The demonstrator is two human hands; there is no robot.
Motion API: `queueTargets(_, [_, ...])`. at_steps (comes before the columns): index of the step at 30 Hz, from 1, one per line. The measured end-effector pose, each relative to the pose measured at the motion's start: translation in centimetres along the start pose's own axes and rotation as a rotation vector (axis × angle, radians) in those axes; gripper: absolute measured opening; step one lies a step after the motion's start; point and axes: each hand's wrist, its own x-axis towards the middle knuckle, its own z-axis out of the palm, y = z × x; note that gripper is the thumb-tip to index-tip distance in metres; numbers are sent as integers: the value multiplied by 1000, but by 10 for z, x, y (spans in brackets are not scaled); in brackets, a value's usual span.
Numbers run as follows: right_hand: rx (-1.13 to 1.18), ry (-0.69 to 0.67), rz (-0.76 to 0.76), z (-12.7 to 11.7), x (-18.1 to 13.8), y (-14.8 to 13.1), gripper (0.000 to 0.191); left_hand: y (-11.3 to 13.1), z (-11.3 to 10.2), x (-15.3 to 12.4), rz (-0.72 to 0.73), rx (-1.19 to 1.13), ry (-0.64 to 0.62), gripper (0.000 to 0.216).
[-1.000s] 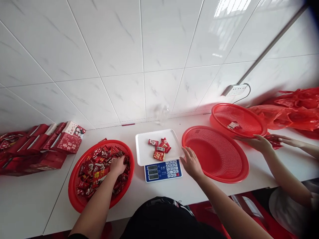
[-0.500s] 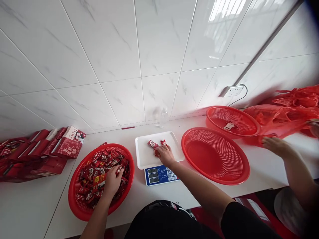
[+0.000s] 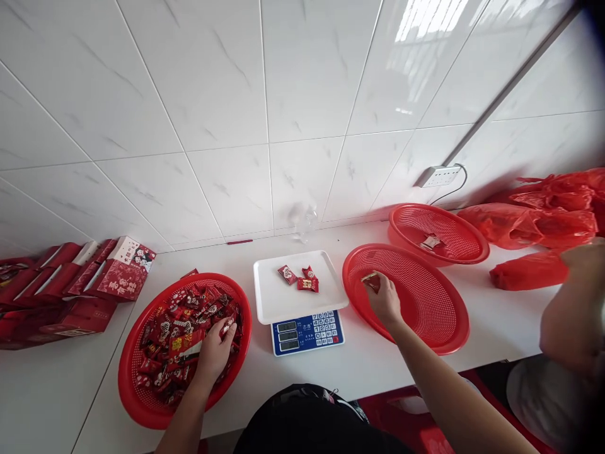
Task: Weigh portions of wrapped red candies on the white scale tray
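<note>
Holding a small red pack [image 3: 227, 326], the L hand [image 3: 218, 353] is over the full basket [image 3: 125, 372] on the L side. Its thumb & fingers are pinched tight on the pack. Lots of shiny red sweets [image 3: 165, 331] are heaped in that basket, all round & under the hand, w/ one bigger red & yellow pack [image 3: 184, 343] on top near the wrist.

The R hand [image 3: 385, 299] is up over the wide red basket [image 3: 447, 315]. Its fingertips are together on a little dark red packet [image 3: 372, 280], just in from the basket's L rim. Can't tell what's printed on it.

B/w the two baskets is a scale w/ a white tray [image 3: 271, 302] & a blue panel [image 3: 308, 333] of number keys. Three red sweets lie on the tray: one [image 3: 287, 274] a bit to the L, the other two [image 3: 309, 282] close together.

Far L, red boxes [image 3: 125, 271] stand in a row on the white table [image 3: 42, 397]. Behind the wide basket there's a back basket [image 3: 479, 252] w/ a pale & red packet [image 3: 431, 242] inside. Red plastic bags [image 3: 529, 224] are piled by the wall, far R. A co-worker's arm [image 3: 567, 315] is near them; it's blurry, so can't tell what that hand's doing.
</note>
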Motion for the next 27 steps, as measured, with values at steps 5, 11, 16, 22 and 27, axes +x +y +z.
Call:
queueTargets(5, [-232,-3,-189,12,-9,-13,60,12,4,1,-59,-25,0,47])
queueTargets(11, [-247,-438,-300,80,-27,-96,69,20,9,-4,-66,-64,-14,48])
queueTargets(16, [-269,-534,-223,119,-26,-139,72,7,1,-15,-78,-106,10,50])
queueTargets(22, [-243,-474,-537,127,-27,-142,46,-9,-17,-27,-152,-58,48,57])
queueTargets(27, [-91,-427,-679,119,-26,-132,28,-7,-14,-28,-165,-72,51,54])
